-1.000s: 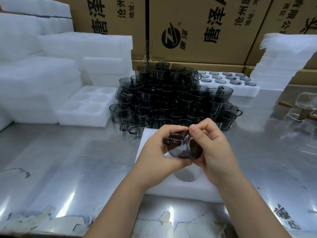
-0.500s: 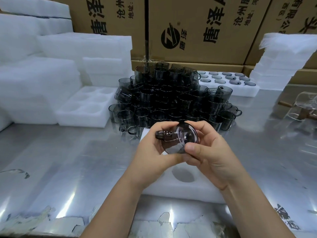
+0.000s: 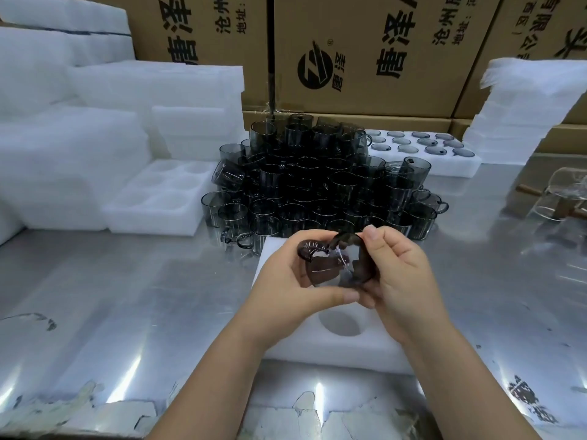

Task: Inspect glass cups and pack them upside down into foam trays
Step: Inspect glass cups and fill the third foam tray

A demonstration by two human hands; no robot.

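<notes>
Both hands up over the table [image 3: 127,296], one smoky glass cup [image 3: 330,268] between them, held in the air just above the near foam tray [image 3: 301,347]. Left hand [image 3: 286,281] curls round the cup's left side, thumb pressed in under it, the handle poking out top-left by the fingers. Right hand [image 3: 403,281] pinches the opp. side, thumb up on the top edge, other fingers tucked beneath. Cup's tilted, lying on its side (which end faces the camera, can't tell).

Near tray shows one round pocket, w/ nothing in it, right below the hands. Behind, centre table: big pile of dark cups [image 3: 317,185], stacked several deep. Left of the pile, a second white tray [image 3: 158,201], pockets bare. Back right, a packed tray [image 3: 422,150], rows of cup bases showing upward. Foam blocks [image 3: 63,154] stacked far left, foam sheets [image 3: 524,103] leaning far right, printed cardboard boxes [image 3: 365,58] along the back. Clear glassware [image 3: 565,198] at the right edge.
</notes>
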